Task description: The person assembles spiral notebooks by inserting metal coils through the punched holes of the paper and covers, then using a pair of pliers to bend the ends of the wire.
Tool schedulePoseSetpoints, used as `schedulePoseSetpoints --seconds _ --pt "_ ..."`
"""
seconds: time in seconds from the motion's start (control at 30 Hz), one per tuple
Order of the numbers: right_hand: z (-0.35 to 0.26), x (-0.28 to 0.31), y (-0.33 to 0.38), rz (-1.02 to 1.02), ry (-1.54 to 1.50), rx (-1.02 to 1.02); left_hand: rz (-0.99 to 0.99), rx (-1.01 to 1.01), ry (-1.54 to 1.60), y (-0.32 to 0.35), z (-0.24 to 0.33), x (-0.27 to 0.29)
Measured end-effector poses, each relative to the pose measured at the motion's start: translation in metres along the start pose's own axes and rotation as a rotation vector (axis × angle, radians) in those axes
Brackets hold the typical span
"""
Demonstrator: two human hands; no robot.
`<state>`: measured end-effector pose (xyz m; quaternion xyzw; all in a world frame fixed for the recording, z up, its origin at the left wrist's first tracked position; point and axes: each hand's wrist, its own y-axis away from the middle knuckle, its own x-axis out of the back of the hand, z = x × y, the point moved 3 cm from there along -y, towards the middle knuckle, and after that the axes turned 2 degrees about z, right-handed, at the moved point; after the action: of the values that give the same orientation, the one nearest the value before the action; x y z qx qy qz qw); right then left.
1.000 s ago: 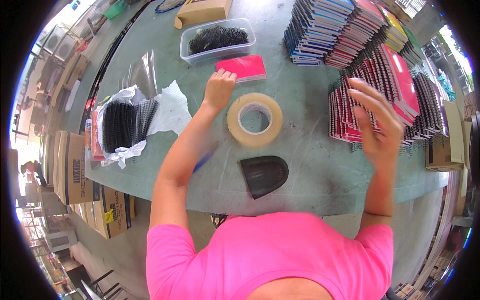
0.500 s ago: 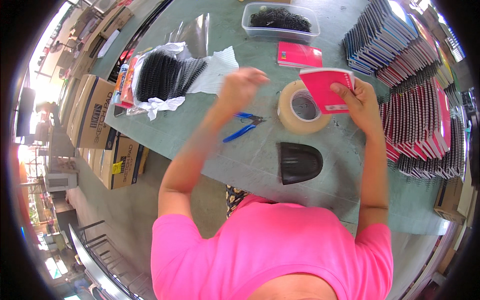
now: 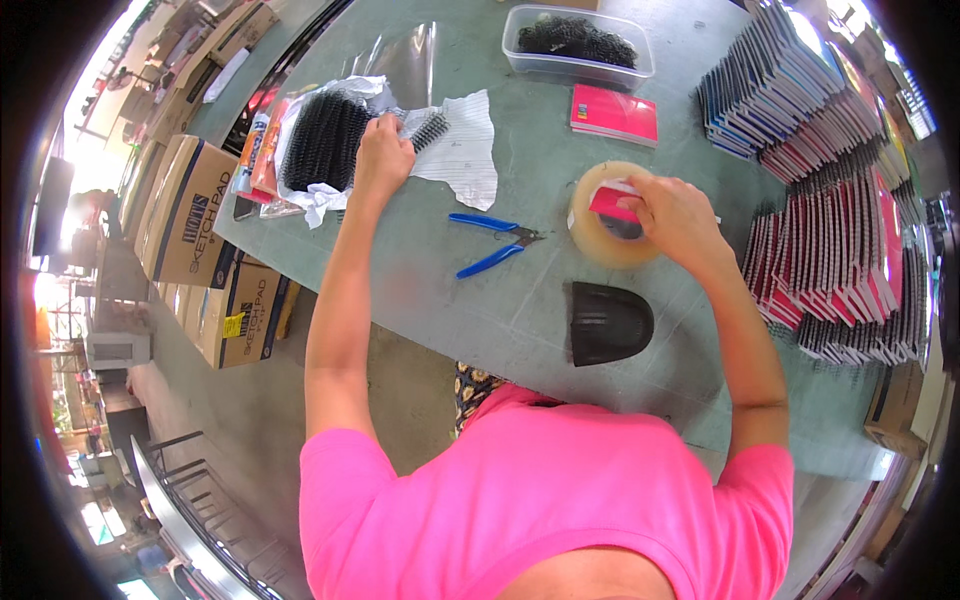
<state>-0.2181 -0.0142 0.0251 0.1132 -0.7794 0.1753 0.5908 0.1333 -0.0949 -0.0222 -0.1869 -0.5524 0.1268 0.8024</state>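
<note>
Nearest, at the table's near edge, a black dome-shaped piece lies flat on the green table, clear of both hands. Just beyond it and to the right, the right hand is closed around a small red notebook, holding it over the open middle of a wide roll of clear tape; whether the notebook rests on the roll cannot be told. Left of the roll, blue-handled pliers lie on the table with handles spread, touched by neither hand.

Farther and to the left, the left hand is curled shut on a black spiral binding coil, at the edge of a pile of black coils lying in torn white wrapping.

Likely trouble: the coils look springy and interlocked, so a pull on one may drag neighbours out or tangle them. With both arms spread wide and attention split, the notebook could slip from its light grip or push the roll toward the leaning stacks of notebooks on the right.

At the far side sit a second red notebook and a clear tub of black pieces.
</note>
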Motion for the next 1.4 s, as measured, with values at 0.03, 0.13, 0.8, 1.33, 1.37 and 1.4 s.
schedulePoseSetpoints --seconds 0.03,0.13,0.8,1.33,1.37,1.4 --pt "-0.001 0.004 -0.003 0.093 -0.117 0.051 0.045 -0.029 0.121 -0.002 0.003 0.002" --pt "0.006 0.005 -0.007 0.226 -0.362 0.075 -0.236 0.306 0.491 0.011 0.067 0.011" --pt "-0.002 0.010 -0.002 0.142 -0.465 0.061 -0.405 0.094 0.773 0.060 0.194 -0.003" --pt "-0.004 0.004 0.004 0.224 -0.302 0.143 -0.409 -0.255 0.718 0.041 0.179 0.004" --pt "-0.008 0.006 0.002 0.215 -0.299 0.146 -0.371 -0.309 0.677 0.043 0.178 0.004" --pt "-0.011 0.006 0.001 0.206 -0.296 0.150 -0.276 -0.317 0.682 0.042 0.180 0.004"
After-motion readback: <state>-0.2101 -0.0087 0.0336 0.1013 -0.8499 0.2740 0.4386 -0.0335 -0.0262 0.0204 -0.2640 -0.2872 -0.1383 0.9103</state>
